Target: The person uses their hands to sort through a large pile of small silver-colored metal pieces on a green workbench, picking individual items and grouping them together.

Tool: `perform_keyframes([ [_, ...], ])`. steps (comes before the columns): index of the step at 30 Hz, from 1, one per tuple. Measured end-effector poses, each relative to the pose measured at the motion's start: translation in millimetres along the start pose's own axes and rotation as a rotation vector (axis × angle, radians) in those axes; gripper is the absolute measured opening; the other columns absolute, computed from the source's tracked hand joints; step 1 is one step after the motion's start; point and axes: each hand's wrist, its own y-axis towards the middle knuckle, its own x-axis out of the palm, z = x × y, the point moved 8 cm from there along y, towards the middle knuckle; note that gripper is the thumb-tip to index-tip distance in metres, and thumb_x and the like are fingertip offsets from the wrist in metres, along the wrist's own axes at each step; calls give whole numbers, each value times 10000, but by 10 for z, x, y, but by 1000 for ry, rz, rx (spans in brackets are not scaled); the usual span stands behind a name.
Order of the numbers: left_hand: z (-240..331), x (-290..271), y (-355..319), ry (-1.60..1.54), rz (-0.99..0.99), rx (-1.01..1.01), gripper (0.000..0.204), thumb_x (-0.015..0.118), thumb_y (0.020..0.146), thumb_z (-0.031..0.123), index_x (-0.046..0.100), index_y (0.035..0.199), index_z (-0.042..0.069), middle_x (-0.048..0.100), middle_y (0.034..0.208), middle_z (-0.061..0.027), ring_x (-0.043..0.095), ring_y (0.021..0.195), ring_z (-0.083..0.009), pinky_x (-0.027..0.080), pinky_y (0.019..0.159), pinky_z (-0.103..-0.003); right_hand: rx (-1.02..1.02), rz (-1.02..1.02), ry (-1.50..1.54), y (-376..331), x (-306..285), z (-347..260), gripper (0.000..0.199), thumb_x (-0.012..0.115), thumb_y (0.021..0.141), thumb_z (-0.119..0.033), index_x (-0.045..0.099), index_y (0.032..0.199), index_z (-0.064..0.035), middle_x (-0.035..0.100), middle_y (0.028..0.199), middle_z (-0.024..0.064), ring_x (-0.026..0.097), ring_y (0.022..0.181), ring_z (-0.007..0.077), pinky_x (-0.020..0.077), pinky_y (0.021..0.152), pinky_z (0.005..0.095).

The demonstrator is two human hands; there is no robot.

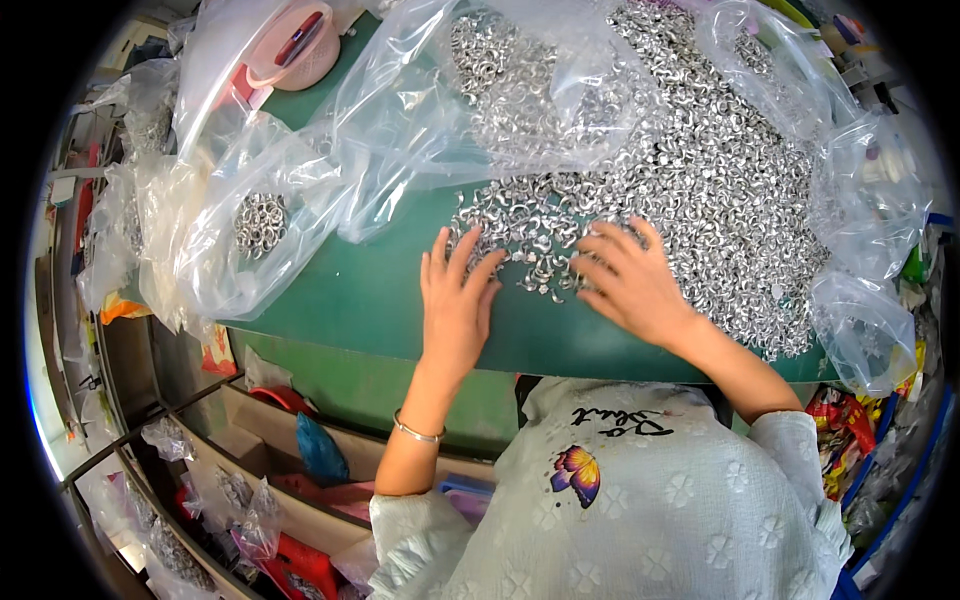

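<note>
Clear plastic is lying on the left of the green counter (370, 290): a crumpled bag (300, 190) is showing a small cluster of silver pieces (262, 222) through its film. Behind it, a pink basket (310, 76) is holding a red and dark tool (298, 40) whose kind is staying unclear.

Farther right, the left hand (458, 285) is resting palm down, a metal bangle (418, 430) circling the forearm. Its grip is standing loose, fingers a little apart, the tips reaching the near left edge of the thinly scattered pieces (540, 235); whether a piece is sitting under them, I cannot tell.

Those curved scattered pieces are lying on the counter between the two hands, thinning out toward the front. On their right, the right hand (630, 285) is holding its grip wide, fingers spread and bent over the pieces, with nothing visibly pinched. Beyond it, the dense heap (740, 190) is covering the counter, and more clear plastic (870, 215) is bunching along its right side.

Good handling here, I judge, is depending on light fingertips: spreading a few pieces into a single layer, keeping the wrists low, pressing gently so that they are not hooking together, and keeping strays away from the front edge.
</note>
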Motion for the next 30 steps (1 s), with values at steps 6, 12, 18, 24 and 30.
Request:
perform_keyframes([
  [6, -330, -108, 173, -126, 165, 103, 312, 559, 803, -91, 644, 1066, 53, 557, 1237, -125, 482, 1219, -373, 383, 1010, -481, 192, 298, -37, 5, -302, 191, 255, 707, 777, -131, 592, 1000, -90, 555, 1063, 53, 511, 1108, 252, 257, 1042, 518],
  [12, -197, -329, 219, -49, 298, -43, 326, 615, 819, -61, 645, 1121, 57, 590, 1183, -133, 543, 1139, -334, 428, 963, -404, 253, 403, -45, 143, -380, 93, 273, 676, 776, -37, 599, 1037, -64, 557, 1046, 59, 522, 1058, 254, 295, 1011, 476],
  [18, 286, -18, -97, -16, 81, 24, 292, 710, 781, 31, 652, 1064, 76, 577, 1186, -86, 528, 1097, -288, 363, 933, -412, 66, 118, 30, 219, -10, -266, 266, 668, 803, -117, 631, 1064, -80, 546, 1213, 83, 454, 1243, 280, 288, 1046, 523],
  [24, 309, 0, -235, -141, 138, -22, 361, 697, 781, 9, 622, 1133, 46, 569, 1193, -97, 539, 1063, -280, 388, 876, -391, 199, 205, -34, -47, -144, -49, 247, 672, 793, -97, 640, 1037, -92, 545, 1212, 73, 446, 1255, 279, 271, 1045, 547],
  [30, 320, 174, -182, -192, 69, -40, 319, 650, 816, -29, 604, 1130, 3, 574, 1100, -126, 556, 962, -303, 435, 838, -383, 121, 140, -7, 71, 9, -257, 272, 696, 782, -125, 634, 1044, -89, 539, 1202, 62, 458, 1232, 276, 272, 1049, 520],
])
